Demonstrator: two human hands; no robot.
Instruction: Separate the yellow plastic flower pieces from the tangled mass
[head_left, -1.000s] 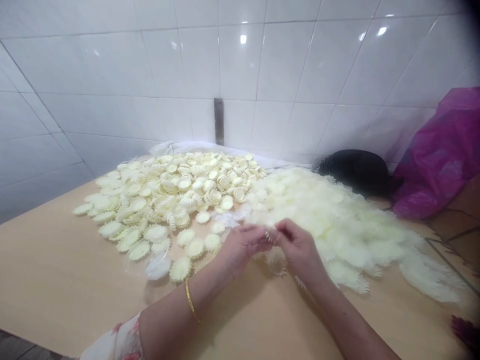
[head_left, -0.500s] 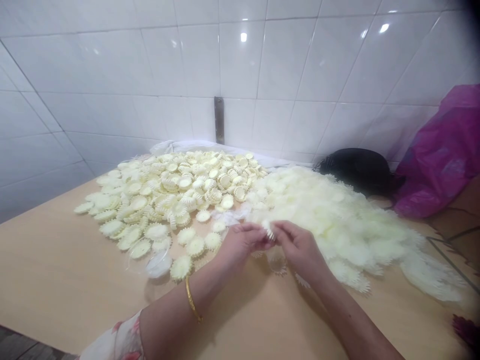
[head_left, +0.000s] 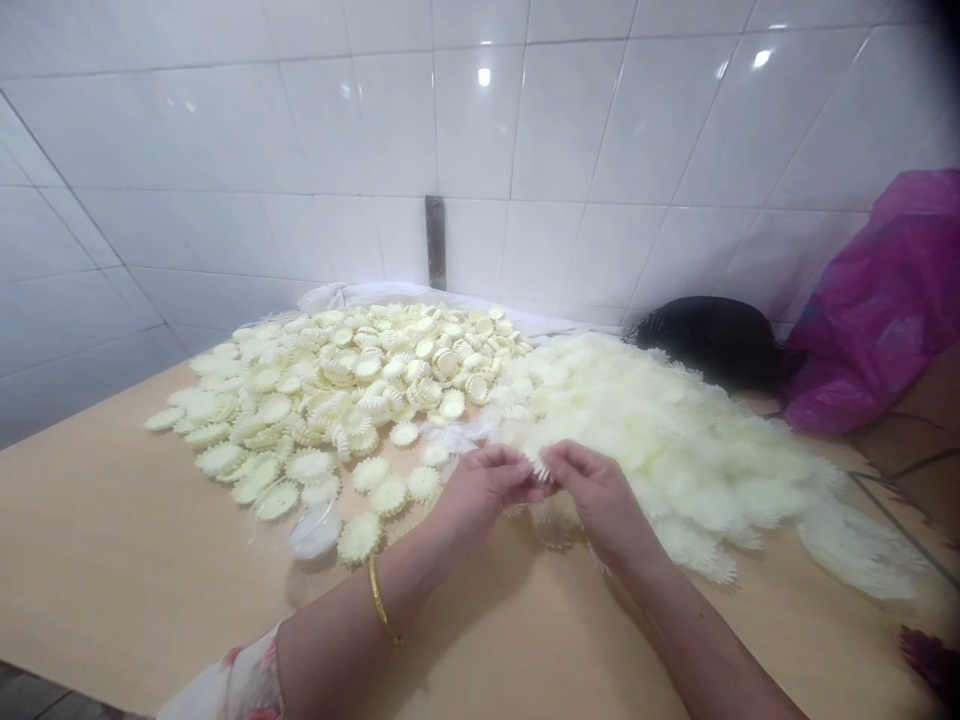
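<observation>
My left hand (head_left: 487,490) and my right hand (head_left: 592,490) meet above the table, fingers pinched from both sides on one small pale disc with a toothed rim (head_left: 538,464). Most of that disc is hidden behind the fingertips. Left of my hands spreads a heap of thick cream-coloured toothed discs (head_left: 360,370), with several loose ones (head_left: 360,538) near my left wrist. Behind and right of my right hand lies a pile of thin, translucent petal-edged pieces (head_left: 645,430). A few of these thin pieces (head_left: 555,525) lie just under my hands.
A clear plastic spool-like piece (head_left: 313,530) lies left of my left wrist on the wooden table (head_left: 112,540). At the back right are a black rounded object (head_left: 712,338) and a pink plastic bag (head_left: 877,300). A tiled wall (head_left: 330,130) stands behind.
Both hands stay together on the toothed disc. It shows slightly less between the fingertips and appears turned a little. The view has shifted very slightly.
</observation>
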